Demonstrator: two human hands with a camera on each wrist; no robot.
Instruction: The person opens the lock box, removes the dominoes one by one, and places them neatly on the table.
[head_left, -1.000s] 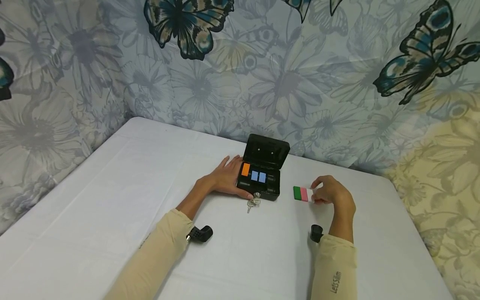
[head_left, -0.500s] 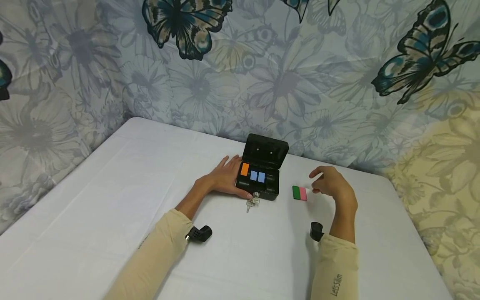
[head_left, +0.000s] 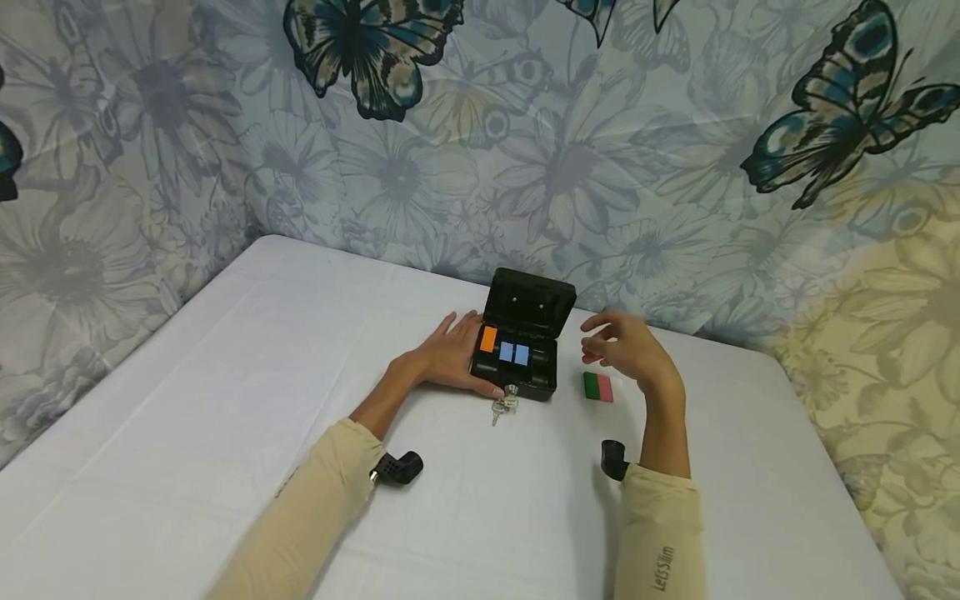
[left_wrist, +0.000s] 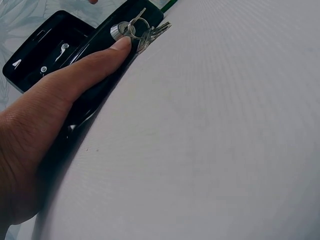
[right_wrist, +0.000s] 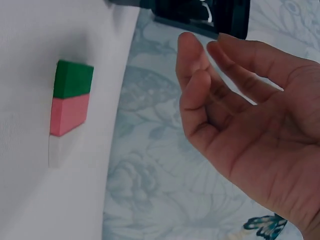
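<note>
Your right hand [head_left: 628, 348], loosely curled and apparently empty, has shifted toward the black box [head_left: 527, 319] near the far edge of the table [head_left: 487, 517], leaving the green block [head_left: 591, 385] and pink block [head_left: 605, 387] outside; your spread left hand [head_left: 450, 358] rests against the box.

head: above, forward-down, far | wrists: near, forward | shared: black box [head_left: 529, 310]
</note>
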